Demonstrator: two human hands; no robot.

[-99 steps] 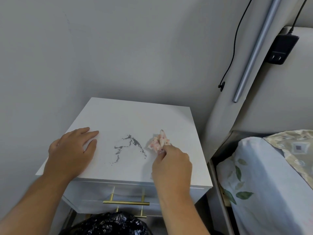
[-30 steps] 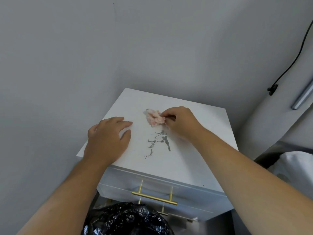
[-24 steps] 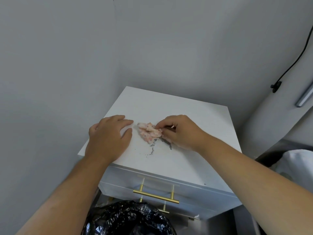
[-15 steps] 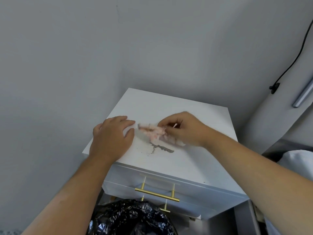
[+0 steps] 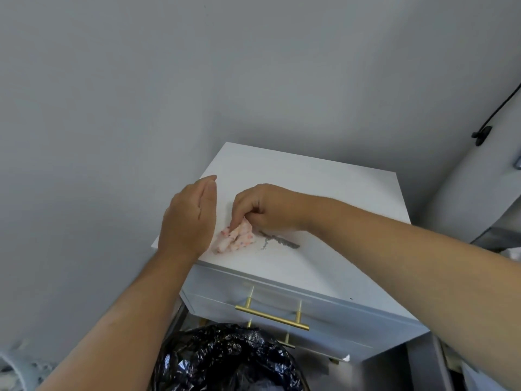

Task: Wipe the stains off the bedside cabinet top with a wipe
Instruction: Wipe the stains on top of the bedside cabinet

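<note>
The white bedside cabinet top [image 5: 324, 179] carries a dark grey smeared stain [image 5: 277, 239] near its front edge. My right hand [image 5: 265, 207] pinches a crumpled pink-speckled wipe [image 5: 235, 238] and presses it onto the top just left of the stain. My left hand [image 5: 187, 218] rests on the cabinet's left front corner, tilted onto its edge with the fingers together, touching the wipe's left side and holding nothing.
A grey wall stands behind and to the left of the cabinet. Below the top is a drawer with a brass handle [image 5: 272, 317]. A black bin bag [image 5: 225, 359] sits in front at floor level. A black cable [image 5: 490, 119] hangs at the right.
The wipe has been dragged forward and left over the stain, which is now a short smear near the front. My left hand has tipped up onto its edge beside the wipe.
</note>
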